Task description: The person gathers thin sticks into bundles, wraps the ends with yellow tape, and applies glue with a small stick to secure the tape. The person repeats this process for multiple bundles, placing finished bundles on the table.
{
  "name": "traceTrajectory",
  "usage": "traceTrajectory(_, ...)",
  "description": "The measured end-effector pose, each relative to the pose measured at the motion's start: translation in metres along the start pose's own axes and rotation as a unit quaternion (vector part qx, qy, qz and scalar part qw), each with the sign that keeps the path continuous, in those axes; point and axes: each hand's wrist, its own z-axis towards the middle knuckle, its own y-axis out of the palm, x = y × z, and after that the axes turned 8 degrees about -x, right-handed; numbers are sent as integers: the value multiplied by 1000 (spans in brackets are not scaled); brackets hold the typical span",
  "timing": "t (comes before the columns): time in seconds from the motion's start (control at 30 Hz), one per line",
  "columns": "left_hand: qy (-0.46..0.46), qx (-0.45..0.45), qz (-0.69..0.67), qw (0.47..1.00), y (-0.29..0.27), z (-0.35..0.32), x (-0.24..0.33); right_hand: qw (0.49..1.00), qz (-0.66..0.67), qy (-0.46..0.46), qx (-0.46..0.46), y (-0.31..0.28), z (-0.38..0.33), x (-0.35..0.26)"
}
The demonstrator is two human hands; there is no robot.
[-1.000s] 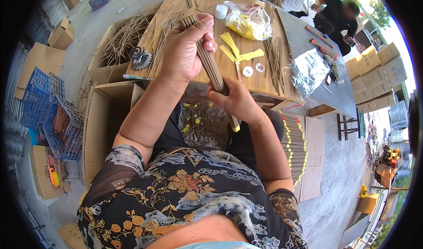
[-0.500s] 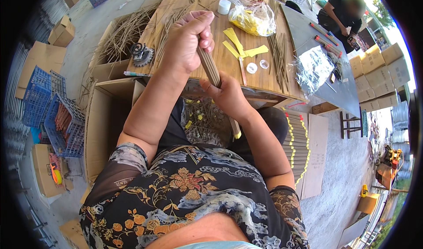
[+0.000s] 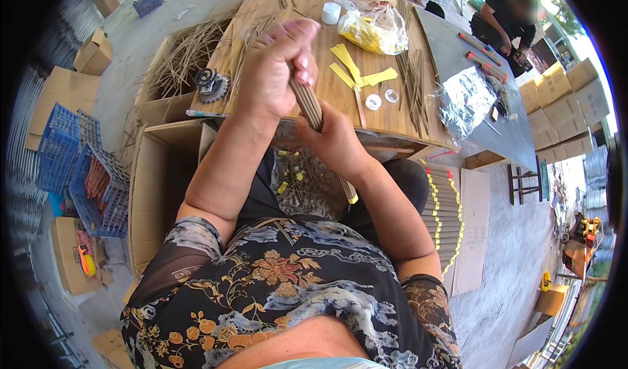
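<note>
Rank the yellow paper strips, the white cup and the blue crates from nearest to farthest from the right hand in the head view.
1. Yellow paper strips: on the wooden table, just beyond the right hand.
2. White cup: at the table's far edge.
3. Blue crates: on the floor, far to the left.

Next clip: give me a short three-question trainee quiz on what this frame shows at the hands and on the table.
1. True or false: both hands grip the same bundle of thin brown sticks.
2. Which hand is higher on the bundle, nearer the wooden table? A. left hand B. right hand
3. What colour are the paper strips lying on the table beside the clear plastic bag?

Key: 1. True. 2. A. 3. Yellow.
</note>
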Motion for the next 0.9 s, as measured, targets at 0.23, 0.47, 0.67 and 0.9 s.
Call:
traceTrajectory(0.23,104,43,-54,992,-11,3,11,997,-21,-1,79,-4,-5,-7)
traceTrajectory(0.47,68,55,219,972,9,-40,-49,968,-154,-125,151,3,0,15)
traceTrajectory(0.67,55,85,86,991,22,-35,-46,980,-123,-82,131,9,-10,12)
traceTrajectory(0.9,38,81,74,993,34,-36,-50,987,-52,-90,123,11,-19,14)
